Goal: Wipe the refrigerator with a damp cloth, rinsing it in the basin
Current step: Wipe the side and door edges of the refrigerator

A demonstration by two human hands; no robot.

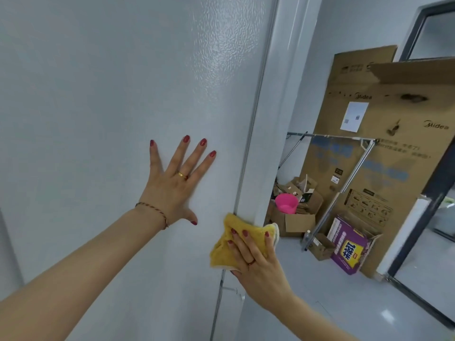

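Note:
The white refrigerator [98, 94] fills the left and middle of the head view, its textured side panel facing me. My left hand [173, 183] lies flat on that panel with the fingers spread and holds nothing. My right hand [256, 257] presses a yellow cloth [229, 244] against the refrigerator's right edge, lower down, where the side meets the front corner strip. The fingers cover the cloth's right half. A pink basin [285, 203] sits on cardboard boxes behind the refrigerator, to the right.
Tall brown cardboard boxes [384, 143] lean against the back wall. A metal rack [349, 178] stands in front of them. A purple box [347, 247] and small open cartons lie on the grey floor. A dark-framed door [438, 217] is at the far right.

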